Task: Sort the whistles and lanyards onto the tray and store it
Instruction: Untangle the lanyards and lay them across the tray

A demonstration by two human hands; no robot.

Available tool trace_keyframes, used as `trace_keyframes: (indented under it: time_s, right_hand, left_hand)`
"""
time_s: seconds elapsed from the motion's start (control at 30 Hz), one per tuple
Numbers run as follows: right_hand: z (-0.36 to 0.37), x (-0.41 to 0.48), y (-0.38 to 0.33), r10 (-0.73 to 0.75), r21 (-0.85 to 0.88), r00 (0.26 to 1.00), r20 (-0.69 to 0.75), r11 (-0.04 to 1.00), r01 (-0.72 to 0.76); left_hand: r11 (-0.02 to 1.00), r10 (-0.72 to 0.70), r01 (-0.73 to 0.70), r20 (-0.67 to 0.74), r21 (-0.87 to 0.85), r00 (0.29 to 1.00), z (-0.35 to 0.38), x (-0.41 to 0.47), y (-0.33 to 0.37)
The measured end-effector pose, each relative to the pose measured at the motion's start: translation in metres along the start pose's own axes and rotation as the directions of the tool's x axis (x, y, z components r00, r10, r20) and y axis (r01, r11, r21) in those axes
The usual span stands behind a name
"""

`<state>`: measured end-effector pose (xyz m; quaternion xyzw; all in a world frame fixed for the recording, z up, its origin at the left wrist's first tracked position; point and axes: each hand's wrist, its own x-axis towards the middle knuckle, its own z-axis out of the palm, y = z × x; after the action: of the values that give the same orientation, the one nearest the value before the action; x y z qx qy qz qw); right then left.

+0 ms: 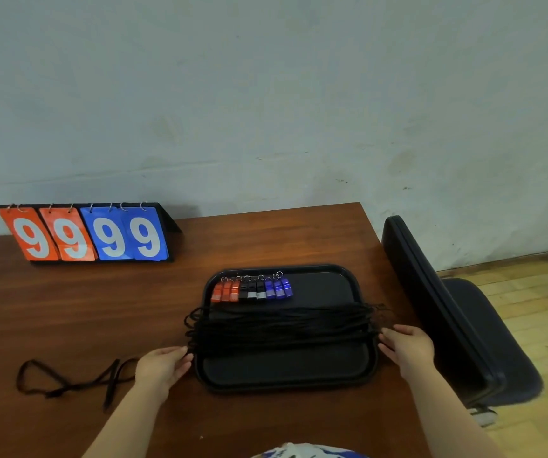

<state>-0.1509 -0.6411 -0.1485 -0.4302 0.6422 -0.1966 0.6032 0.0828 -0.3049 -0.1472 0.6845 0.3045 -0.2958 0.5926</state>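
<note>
A black tray (286,375) lies on the brown table. Along its far side stands a row of whistles (252,290): red at the left, black in the middle, blue at the right, each with a metal ring. A thick bundle of black lanyards (279,327) stretches across the tray, its ends hanging over both short sides. My left hand (163,363) touches the bundle's left end at the tray's left edge, fingers loosely bent. My right hand (406,347) touches the bundle's right end at the tray's right edge. One loose black lanyard (68,383) lies on the table to the left.
A flip scoreboard (87,234) showing 99 in red and 99 in blue stands at the back left by the wall. A dark chair (457,325) stands close against the table's right edge. The table's far right corner is near the wall.
</note>
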Motion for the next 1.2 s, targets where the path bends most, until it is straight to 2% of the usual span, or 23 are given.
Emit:
trace_keyframes:
  time_s: [0.23, 0.4, 0.47, 0.57, 0.63, 0.77, 0.93, 1.0, 1.03, 1.07, 1.13, 1.17, 1.2]
  right_hand:
    - [0.000, -0.004, -0.004, -0.054, -0.072, 0.997, -0.050, 0.996, 0.051]
    - [-0.001, -0.019, -0.006, -0.333, -0.302, 0.935, -0.121, 0.910, 0.285]
    - [0.002, -0.029, -0.004, -0.443, -0.369, 0.894, -0.070, 0.844, 0.390]
    - [0.015, -0.049, -0.002, -0.499, -0.405, 0.860, 0.104, 0.769, 0.495]
    - [0.029, -0.064, 0.001, -0.505, -0.431, 0.829, 0.240, 0.710, 0.557]
    - [0.064, -0.092, 0.016, -0.455, -0.436, 0.721, 0.523, 0.584, 0.684]
    - [0.112, -0.133, 0.036, -0.321, -0.404, 0.557, 0.766, 0.434, 0.805]
    - [0.130, -0.153, 0.044, -0.263, -0.381, 0.492, 0.830, 0.375, 0.845]
    - [0.139, -0.162, 0.048, -0.232, -0.366, 0.458, 0.858, 0.349, 0.862]
    - [0.148, -0.171, 0.052, -0.193, -0.351, 0.426, 0.884, 0.327, 0.878]
    - [0.165, -0.191, 0.059, -0.097, -0.315, 0.357, 0.929, 0.297, 0.901]
    - [0.173, -0.202, 0.063, -0.041, -0.293, 0.320, 0.947, 0.302, 0.907]
    - [0.181, -0.213, 0.067, 0.014, -0.267, 0.276, 0.961, 0.309, 0.913]
  left_hand:
    - [0.999, 0.007, -0.007, 0.009, -0.041, 1.000, -0.004, -0.001, 0.001]
    - [1.000, 0.030, -0.030, -0.070, -0.002, 0.997, -0.010, -0.004, -0.002]
    - [0.996, 0.059, -0.052, -0.102, 0.067, 0.993, -0.015, -0.008, -0.006]
    - [0.958, 0.182, -0.148, -0.122, 0.245, 0.976, -0.023, -0.012, -0.016]
    - [0.896, 0.267, -0.198, -0.125, 0.398, 0.956, -0.032, -0.013, -0.024]
    - [0.675, 0.410, -0.202, -0.133, 0.709, 0.902, -0.062, -0.018, -0.038]
    - [0.395, 0.413, -0.145, -0.034, 0.907, 0.910, -0.097, -0.026, -0.057]
    - [0.346, 0.482, -0.197, 0.006, 0.917, 0.876, -0.106, -0.028, -0.063]
    - [0.347, 0.512, -0.227, 0.019, 0.910, 0.859, -0.109, -0.030, -0.065]
    - [0.395, 0.532, -0.255, 0.006, 0.883, 0.847, -0.112, -0.031, -0.067]
    - [0.656, 0.501, -0.306, -0.094, 0.690, 0.860, -0.113, -0.035, -0.065]
    - [0.819, 0.422, -0.305, -0.148, 0.486, 0.894, -0.111, -0.038, -0.062]
    - [0.938, 0.301, -0.261, -0.159, 0.230, 0.940, -0.109, -0.043, -0.057]
